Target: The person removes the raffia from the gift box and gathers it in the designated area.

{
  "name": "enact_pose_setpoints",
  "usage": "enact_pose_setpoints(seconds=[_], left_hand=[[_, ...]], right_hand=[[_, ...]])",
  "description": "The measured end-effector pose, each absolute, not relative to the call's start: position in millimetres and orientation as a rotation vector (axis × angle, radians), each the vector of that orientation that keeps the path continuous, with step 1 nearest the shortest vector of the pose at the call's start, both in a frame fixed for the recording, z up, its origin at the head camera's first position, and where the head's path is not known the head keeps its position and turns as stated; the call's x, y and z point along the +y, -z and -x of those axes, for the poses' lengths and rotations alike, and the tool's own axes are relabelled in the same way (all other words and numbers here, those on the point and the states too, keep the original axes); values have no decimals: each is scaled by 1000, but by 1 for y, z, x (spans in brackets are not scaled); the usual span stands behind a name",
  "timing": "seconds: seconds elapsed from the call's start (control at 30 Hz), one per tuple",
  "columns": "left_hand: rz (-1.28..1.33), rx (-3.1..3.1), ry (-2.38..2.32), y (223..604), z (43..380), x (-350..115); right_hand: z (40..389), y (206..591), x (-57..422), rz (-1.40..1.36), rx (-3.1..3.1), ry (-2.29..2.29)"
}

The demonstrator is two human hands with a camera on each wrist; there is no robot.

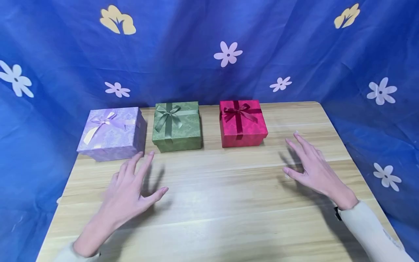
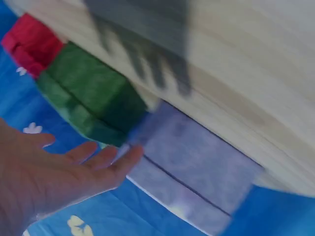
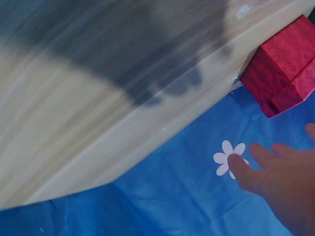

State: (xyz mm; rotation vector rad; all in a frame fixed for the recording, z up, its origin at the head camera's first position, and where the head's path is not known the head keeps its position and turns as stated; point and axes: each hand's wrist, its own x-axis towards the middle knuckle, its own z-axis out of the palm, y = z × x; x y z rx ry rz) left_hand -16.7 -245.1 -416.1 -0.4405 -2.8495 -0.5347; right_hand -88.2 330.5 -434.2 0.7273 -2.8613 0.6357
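Observation:
Three gift boxes with ribbon bows stand in a row along the table's back edge. The lavender box [image 1: 112, 131] is at the left, the green box [image 1: 183, 133] in the middle and the red box [image 1: 245, 125] on the right. My left hand [image 1: 126, 193] is spread over the table in front of the lavender box, its fingertips close to that box's front right corner. To the right of the red box, my right hand [image 1: 312, 167] hovers with fingers spread and thumb apart. Both hands hold nothing. All lids are on.
The light wooden table [image 1: 209, 218] stretches below the boxes and under both hands. A blue cloth [image 1: 183, 47] with white and yellow flowers hangs behind the table and down its sides. Gaps separate the boxes, the wider one between green and red.

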Motion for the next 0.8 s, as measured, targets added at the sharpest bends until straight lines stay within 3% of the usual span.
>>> enact_pose_setpoints(seconds=[0.27, 0.57, 0.8], left_hand=[[453, -2824, 1090, 400, 31, -197], [655, -2677, 1632, 405, 73, -136], [570, -2663, 1881, 410, 106, -92]], right_hand=[[97, 438, 330, -623, -2845, -1019], [114, 430, 318, -496, -2679, -1599], [138, 433, 305, -465, -2605, -1758]])
